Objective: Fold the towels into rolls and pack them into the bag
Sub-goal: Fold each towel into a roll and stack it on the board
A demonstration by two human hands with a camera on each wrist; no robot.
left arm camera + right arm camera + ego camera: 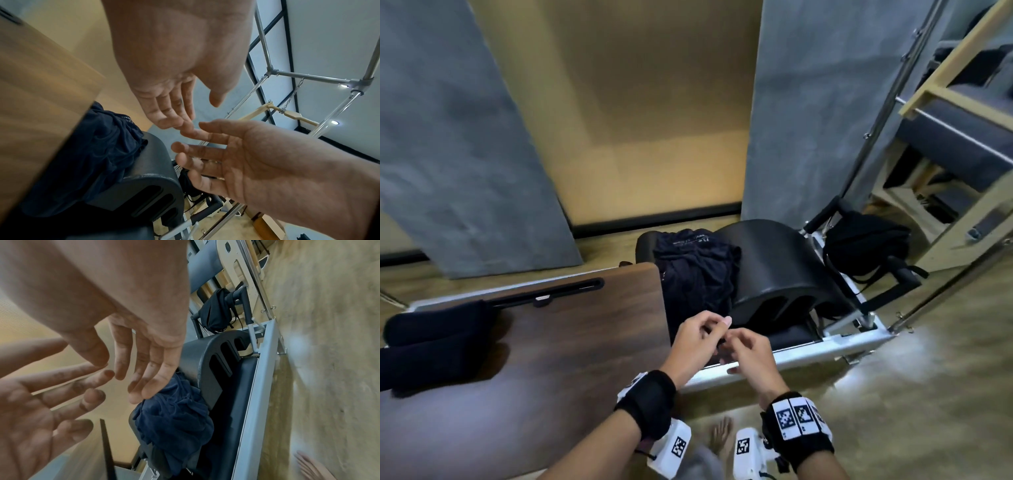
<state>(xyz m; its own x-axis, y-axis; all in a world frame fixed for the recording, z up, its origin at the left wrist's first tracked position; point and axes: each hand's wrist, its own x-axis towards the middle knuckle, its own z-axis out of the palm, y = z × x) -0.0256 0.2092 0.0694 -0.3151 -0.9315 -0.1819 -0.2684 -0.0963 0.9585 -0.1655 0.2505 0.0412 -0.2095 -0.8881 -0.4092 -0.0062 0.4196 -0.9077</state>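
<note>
Dark rolled towels (pixel 438 339) on wood-grain table (pixel 571 342), left hand (pixel 697 339) and right hand (pixel 748 356) grip released, fingers loose.

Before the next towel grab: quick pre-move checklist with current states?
1. Left hand free: ok, fingers relaxed, holding nothing.
2. Right hand free: ok, fingers straight in the wrist views.
3. Unrolled navy towel within view: ok, crumpled against the black arc barrel.
4. Rolled towels on the wooden table: ok, at its left edge.
5. Black bag open for packing: cannot tell, it hangs on the frame.
</note>
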